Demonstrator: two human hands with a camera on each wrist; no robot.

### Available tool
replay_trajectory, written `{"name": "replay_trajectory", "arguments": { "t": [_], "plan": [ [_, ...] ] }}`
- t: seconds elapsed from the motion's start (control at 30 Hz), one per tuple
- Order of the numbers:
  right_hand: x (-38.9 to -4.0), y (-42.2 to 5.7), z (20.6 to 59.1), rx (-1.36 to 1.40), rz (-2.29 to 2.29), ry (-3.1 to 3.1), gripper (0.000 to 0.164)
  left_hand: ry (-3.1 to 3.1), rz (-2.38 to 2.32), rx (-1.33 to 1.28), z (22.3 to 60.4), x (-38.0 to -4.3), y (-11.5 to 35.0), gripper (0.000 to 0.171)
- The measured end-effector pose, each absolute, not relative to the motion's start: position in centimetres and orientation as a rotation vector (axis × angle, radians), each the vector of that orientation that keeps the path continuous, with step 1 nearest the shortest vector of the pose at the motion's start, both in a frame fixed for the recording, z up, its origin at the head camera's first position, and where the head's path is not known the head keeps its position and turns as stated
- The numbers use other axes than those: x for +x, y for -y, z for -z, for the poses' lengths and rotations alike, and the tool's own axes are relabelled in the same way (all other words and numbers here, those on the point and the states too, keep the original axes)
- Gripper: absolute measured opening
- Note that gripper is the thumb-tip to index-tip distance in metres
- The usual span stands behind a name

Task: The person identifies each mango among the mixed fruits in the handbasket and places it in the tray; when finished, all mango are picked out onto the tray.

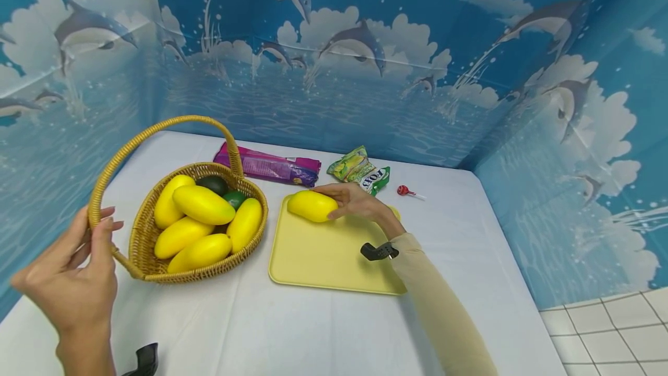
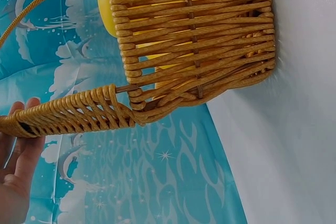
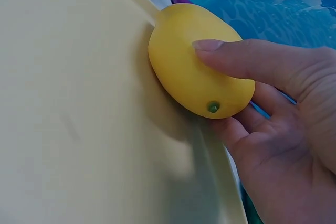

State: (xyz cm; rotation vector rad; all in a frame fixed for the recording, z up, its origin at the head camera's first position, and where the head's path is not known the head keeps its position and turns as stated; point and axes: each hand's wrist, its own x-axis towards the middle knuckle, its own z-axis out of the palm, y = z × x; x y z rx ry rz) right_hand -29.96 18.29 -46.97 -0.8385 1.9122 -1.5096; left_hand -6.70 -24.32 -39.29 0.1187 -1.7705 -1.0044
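Two bare hands work well apart in the head view: the left hand [image 1: 75, 271] has its thumb and fingers around the tightly wrapped handle [image 1: 172, 122] of a woven basket [image 1: 137, 237], and the right hand [image 1: 355, 199] grips a smooth, oval yellow fruit [image 1: 313, 206] over the far left corner of a flat, pale-yellow tray [image 1: 323, 254] with rounded corners. Inside the basket, five glossy yellow fruits [image 1: 203, 205] partly cover two dark green ones [image 1: 213, 184]. Beyond the tray lie a shiny purple packet [image 1: 276, 168], a crinkled green packet [image 1: 360, 170] partly hidden by the right hand, and a red lollipop [image 1: 404, 190] on a white stick. White cloth [image 1: 198, 329] spreads beneath, and a dolphin-printed sheet [image 1: 334, 103] hangs in folds behind. From the left wrist, ridged strands cross thin uprights in the basket wall, yellow showing through the gaps; the frame cuts off the left hand, its fingers against the handle. From the right wrist, the thumb presses the held fruit's waxy-looking side, fingers beneath it partly hidden; a small green stem nub [image 3: 213, 107] marks one end, and whether the fruit touches the tray is hard to tell.
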Motion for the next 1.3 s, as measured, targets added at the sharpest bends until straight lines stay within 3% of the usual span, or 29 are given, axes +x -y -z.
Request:
{"name": "replay_trajectory", "arguments": {
  "t": [0.77, 1.3],
  "plan": [
    [-30.3, -17.8, 46.8, -0.890, 1.475, -1.857, 0.072, 1.757, 1.025, 0.111, 39.1, -6.7, 24.3, 0.033],
    [-30.0, -19.6, 45.2, -0.858, 1.434, -1.891, 0.083, 1.744, 1.037, 0.108, 39.1, -6.7, 24.2, 0.030]
  ]
}}
